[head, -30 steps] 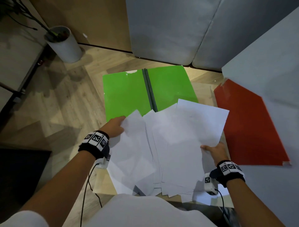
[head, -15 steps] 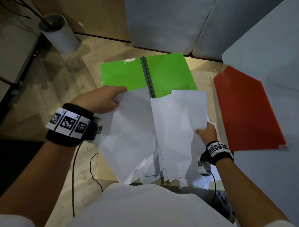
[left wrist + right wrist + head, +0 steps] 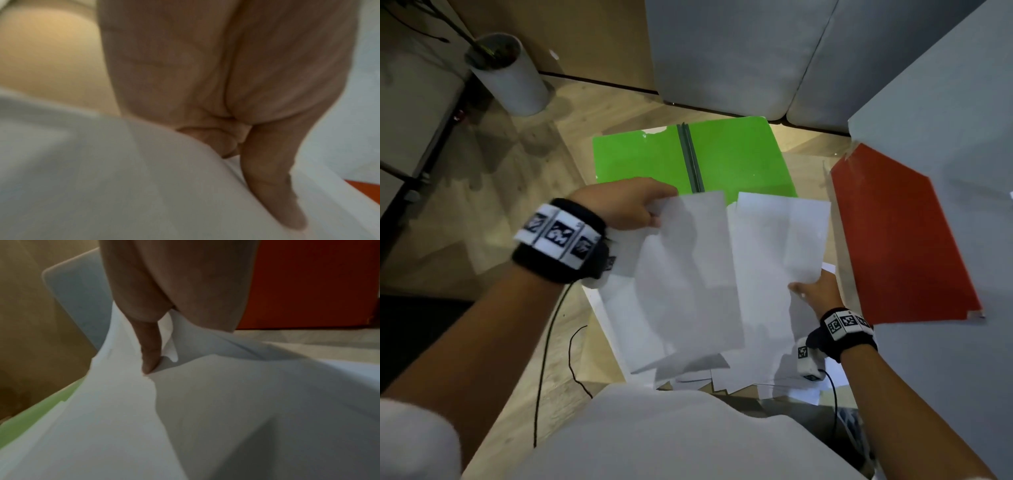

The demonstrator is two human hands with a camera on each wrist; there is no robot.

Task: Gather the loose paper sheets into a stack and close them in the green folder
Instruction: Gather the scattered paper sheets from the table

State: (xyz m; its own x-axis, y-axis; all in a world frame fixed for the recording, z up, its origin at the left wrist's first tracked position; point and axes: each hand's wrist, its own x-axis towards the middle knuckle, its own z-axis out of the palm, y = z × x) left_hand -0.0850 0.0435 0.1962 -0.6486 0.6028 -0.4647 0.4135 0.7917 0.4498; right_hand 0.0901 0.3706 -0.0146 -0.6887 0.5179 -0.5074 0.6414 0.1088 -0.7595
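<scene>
My left hand (image 3: 625, 205) pinches the far left corner of a raised batch of loose white paper sheets (image 3: 688, 274), thumb on top and fingers curled beneath; my right hand (image 3: 813, 296) grips the right edge of a second batch (image 3: 774, 246), thumb pressed onto the top sheet, and the right wrist view shows the paper buckling under that thumb (image 3: 151, 353); so I hold two bundles side by side, not yet one stack, with more sheets (image 3: 722, 373) fanned loose beneath them at the near edge of the pale wooden table (image 3: 592, 356); I cannot count the sheets, since they overlap.

The glossy green plastic folder (image 3: 736, 161) lies open and flat toward the far edge of the table, straight ahead of both hands, its dark spine (image 3: 690, 157) running away from me; the sheets' long axis runs the same way, which I judge favourable, since the stack can slide forward without turning; the sheets' far edges already overlap the folder's near edge; my left hand sits nearer the spine, my right nearer the right-hand leaf.

There is one green folder; one red folder (image 3: 900, 240) lies at the right, just beside the right-hand batch, and I must keep clear of it.
</scene>
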